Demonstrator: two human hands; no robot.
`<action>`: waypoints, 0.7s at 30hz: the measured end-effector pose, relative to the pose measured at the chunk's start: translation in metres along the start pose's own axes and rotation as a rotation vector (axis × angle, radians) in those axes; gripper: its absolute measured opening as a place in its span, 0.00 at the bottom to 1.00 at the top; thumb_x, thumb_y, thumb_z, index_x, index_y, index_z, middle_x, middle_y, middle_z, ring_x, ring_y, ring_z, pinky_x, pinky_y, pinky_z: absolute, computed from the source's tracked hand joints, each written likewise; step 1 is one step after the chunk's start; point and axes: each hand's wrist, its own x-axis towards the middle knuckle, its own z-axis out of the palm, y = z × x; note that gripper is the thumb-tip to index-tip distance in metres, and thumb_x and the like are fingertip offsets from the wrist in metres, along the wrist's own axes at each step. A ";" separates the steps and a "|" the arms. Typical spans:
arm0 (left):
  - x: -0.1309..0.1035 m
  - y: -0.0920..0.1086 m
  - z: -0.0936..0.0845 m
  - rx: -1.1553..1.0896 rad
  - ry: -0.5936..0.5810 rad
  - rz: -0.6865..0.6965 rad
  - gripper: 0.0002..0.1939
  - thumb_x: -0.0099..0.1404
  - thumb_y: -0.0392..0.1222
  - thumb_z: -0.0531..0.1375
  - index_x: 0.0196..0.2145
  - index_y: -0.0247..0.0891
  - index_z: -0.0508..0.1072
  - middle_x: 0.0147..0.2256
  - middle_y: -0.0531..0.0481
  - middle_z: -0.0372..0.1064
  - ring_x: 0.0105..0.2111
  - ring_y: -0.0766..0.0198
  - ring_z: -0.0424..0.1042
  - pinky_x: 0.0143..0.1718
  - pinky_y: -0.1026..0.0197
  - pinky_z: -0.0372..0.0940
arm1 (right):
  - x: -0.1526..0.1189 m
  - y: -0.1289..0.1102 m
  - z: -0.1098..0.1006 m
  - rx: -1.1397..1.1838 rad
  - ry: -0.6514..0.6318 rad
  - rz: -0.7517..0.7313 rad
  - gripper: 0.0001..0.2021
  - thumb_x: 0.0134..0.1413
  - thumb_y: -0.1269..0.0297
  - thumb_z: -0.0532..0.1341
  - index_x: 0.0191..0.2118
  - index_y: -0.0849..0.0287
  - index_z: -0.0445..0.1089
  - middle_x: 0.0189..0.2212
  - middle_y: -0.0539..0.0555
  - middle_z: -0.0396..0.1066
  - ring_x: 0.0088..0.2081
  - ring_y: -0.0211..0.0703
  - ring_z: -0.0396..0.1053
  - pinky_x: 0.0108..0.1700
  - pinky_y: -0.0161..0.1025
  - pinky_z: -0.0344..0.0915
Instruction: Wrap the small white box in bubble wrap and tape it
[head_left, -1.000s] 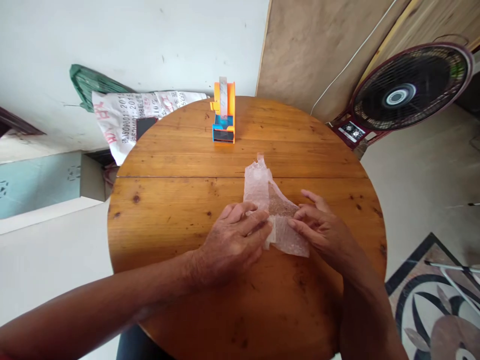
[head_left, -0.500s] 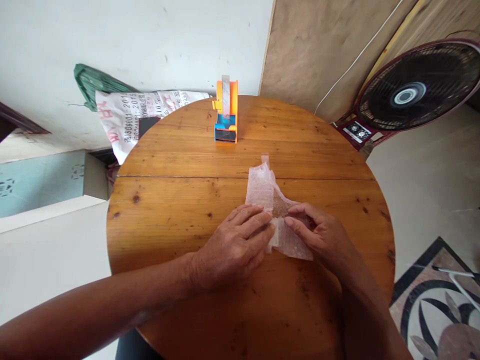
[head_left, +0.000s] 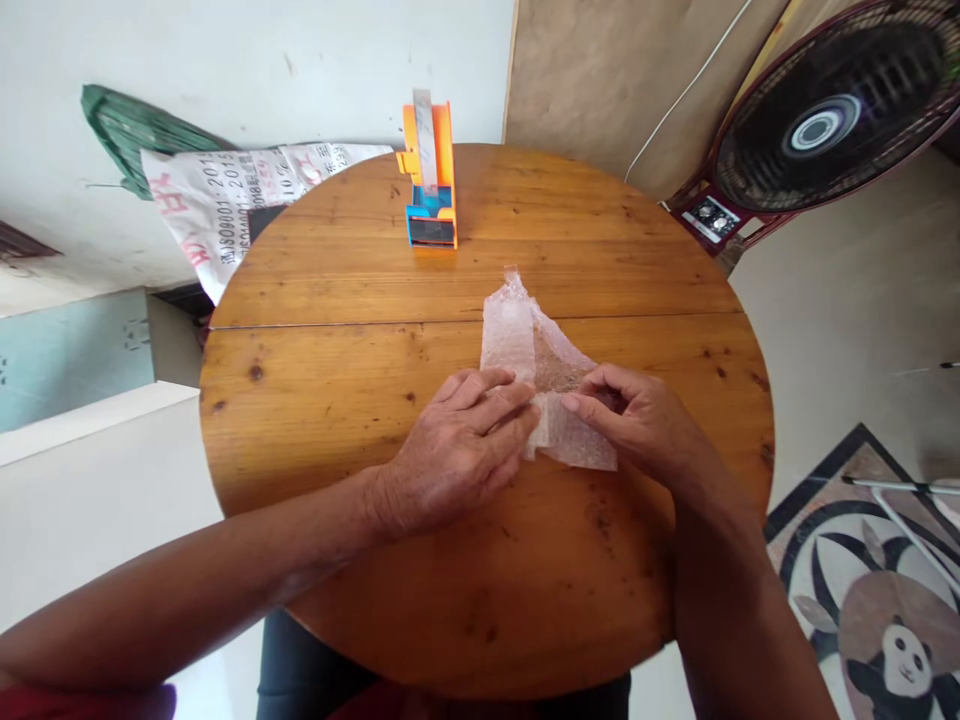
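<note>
A crumpled sheet of pinkish translucent wrap (head_left: 510, 333) lies on the round wooden table (head_left: 337, 400), with a brownish patch showing through its middle. My left hand (head_left: 469, 440) rests over the left lower part of the wrap, palm down, fingers stretched out and slightly bent. On the right side, my right hand (head_left: 637, 415) pinches the edge of the wrap between thumb and forefinger. Its other fingers are curled and partly hidden. A short clear strip sticks up at the wrap's top end.
An orange and blue tape dispenser (head_left: 431, 175) stands near the table's far edge. Behind the table are a printed white sack (head_left: 195, 215) and a green bag (head_left: 135, 130). A fan (head_left: 825, 130) stands at the right, beyond the table edge.
The camera view has shifted, so the table and dispenser appear higher and further left. Both hands stay on the wrap, with the right thumb and forefinger closer together.
</note>
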 end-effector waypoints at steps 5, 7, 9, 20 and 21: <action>0.000 -0.001 0.001 0.004 0.007 0.022 0.13 0.66 0.33 0.59 0.48 0.31 0.74 0.51 0.40 0.75 0.51 0.47 0.71 0.48 0.47 0.70 | -0.002 0.000 0.000 -0.003 -0.054 0.001 0.13 0.53 0.53 0.63 0.27 0.58 0.67 0.22 0.47 0.63 0.26 0.36 0.58 0.27 0.35 0.53; -0.001 -0.002 0.001 0.000 0.009 0.025 0.13 0.66 0.33 0.59 0.48 0.31 0.74 0.51 0.40 0.74 0.51 0.48 0.71 0.48 0.47 0.70 | -0.001 0.001 0.002 0.012 -0.043 -0.005 0.13 0.52 0.55 0.63 0.26 0.58 0.66 0.21 0.46 0.60 0.24 0.35 0.56 0.26 0.34 0.51; -0.001 -0.002 0.002 0.002 0.012 0.029 0.13 0.67 0.34 0.58 0.48 0.32 0.74 0.51 0.40 0.74 0.51 0.48 0.71 0.48 0.47 0.70 | 0.000 0.002 0.004 0.044 -0.027 -0.013 0.13 0.51 0.56 0.64 0.24 0.58 0.65 0.19 0.45 0.58 0.23 0.34 0.54 0.25 0.34 0.50; -0.001 -0.005 0.008 0.027 0.047 0.061 0.13 0.67 0.37 0.60 0.49 0.35 0.74 0.51 0.41 0.75 0.48 0.53 0.71 0.47 0.50 0.71 | -0.003 -0.012 0.015 0.538 0.002 -0.019 0.09 0.49 0.61 0.67 0.32 0.57 0.67 0.22 0.45 0.64 0.22 0.32 0.57 0.24 0.32 0.55; -0.001 -0.005 0.008 0.025 0.051 0.063 0.13 0.67 0.37 0.60 0.49 0.35 0.74 0.51 0.41 0.75 0.48 0.53 0.70 0.46 0.50 0.71 | -0.002 -0.012 0.018 0.577 0.010 -0.016 0.09 0.49 0.61 0.67 0.32 0.57 0.67 0.22 0.44 0.65 0.22 0.32 0.58 0.24 0.32 0.55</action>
